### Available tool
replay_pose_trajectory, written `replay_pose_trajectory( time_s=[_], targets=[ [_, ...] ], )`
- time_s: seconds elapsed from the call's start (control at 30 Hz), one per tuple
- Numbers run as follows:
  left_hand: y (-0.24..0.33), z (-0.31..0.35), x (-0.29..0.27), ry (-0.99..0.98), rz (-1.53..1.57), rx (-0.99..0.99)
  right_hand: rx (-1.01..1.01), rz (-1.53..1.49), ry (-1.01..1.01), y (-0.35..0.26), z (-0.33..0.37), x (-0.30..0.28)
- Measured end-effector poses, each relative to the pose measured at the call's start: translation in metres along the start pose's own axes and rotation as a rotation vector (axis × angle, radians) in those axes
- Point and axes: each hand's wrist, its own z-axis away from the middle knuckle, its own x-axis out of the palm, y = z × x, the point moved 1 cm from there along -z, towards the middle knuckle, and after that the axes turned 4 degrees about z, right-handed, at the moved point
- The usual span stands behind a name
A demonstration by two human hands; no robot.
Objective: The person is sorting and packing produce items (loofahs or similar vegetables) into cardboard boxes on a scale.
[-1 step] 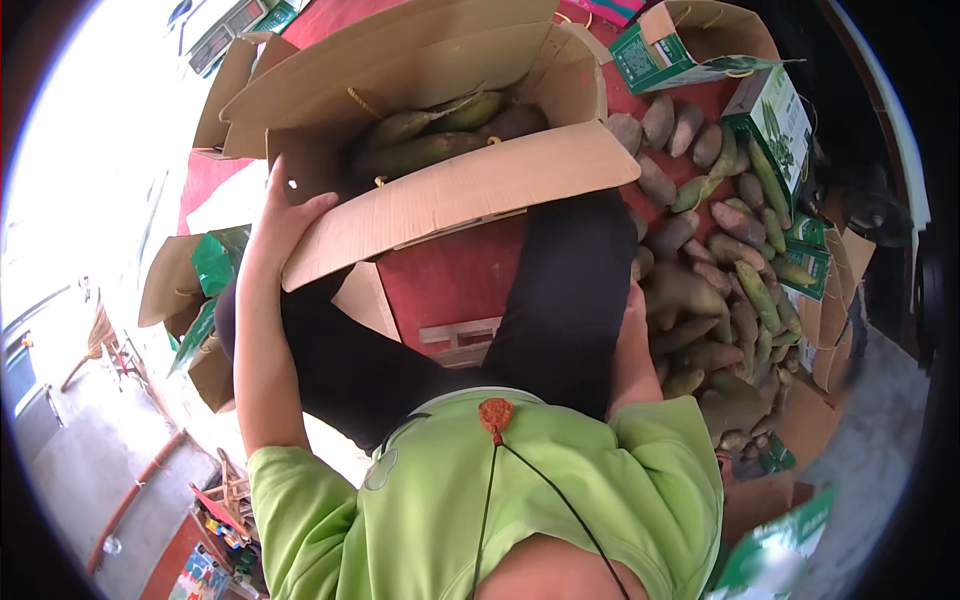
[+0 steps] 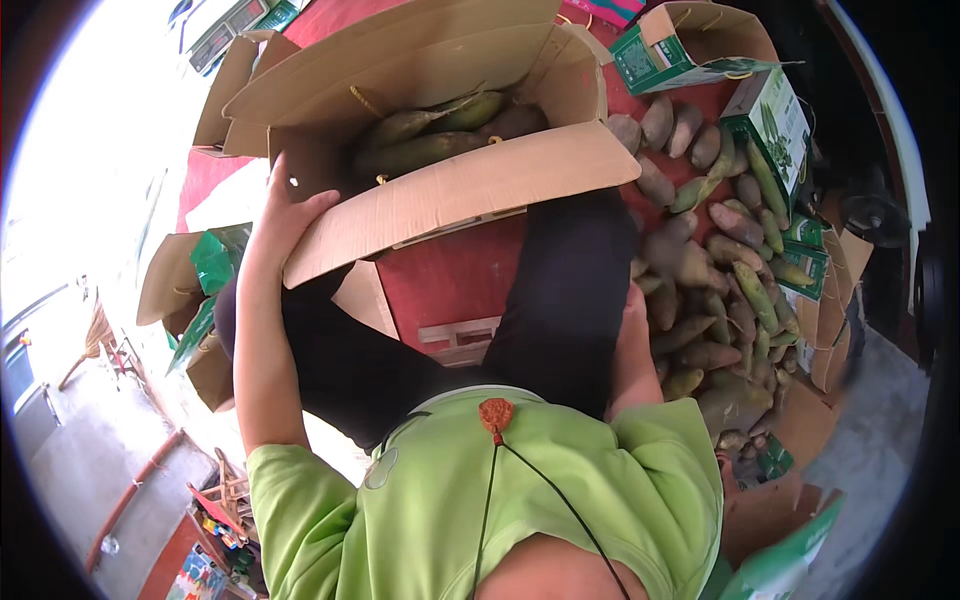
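Observation:
An open cardboard box (image 2: pixel 470 205) stands in front of me, its near flap folded outward over my knees. Inside lie several long, plump green and brownish vegetables (image 2: pixel 420 150), whose kind I cannot make out. My left hand (image 2: pixel 290 215) grips the box's near left corner, thumb on the flap and fingers along the side wall. Beside my right knee is my right hand (image 2: pixel 631 312), its fingers hidden by the leg. It is nearest to a heap of similar green and purplish-brown vegetables (image 2: pixel 710 355) on my right. Part of that heap is blurred.
More cardboard boxes with green printing, such as one at the far right (image 2: pixel 690 55), stand around the heap. Another open box (image 2: pixel 185 275) is at my left. A red sheet (image 2: pixel 455 290) lies underneath. Beyond on the left are a scale (image 2: pixel 225 35) and a broom (image 2: pixel 97 330).
The green-printed cardboard at the lower right has tilted and shifted. The blurred patch in the heap has moved a little farther away. Both my hands stay nearly in place.

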Motion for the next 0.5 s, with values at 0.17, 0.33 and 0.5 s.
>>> replay_pose_trajectory(
  time_s=[0.17,0.33,0.5],
  targets=[
    [-0.001,-0.006,0.005,-0.002,0.017,0.047,0.008,0.069,-0.177,-0.032,-0.009,-0.012],
    [-0.001,0.000,0.002,-0.024,0.095,-0.004,-0.137,0.216,-0.121,-0.058,0.030,0.052],
    [0.005,-0.001,0.004,-0.001,0.018,0.036,-0.481,0.528,-0.226,-0.097,0.118,0.118]
  ],
)
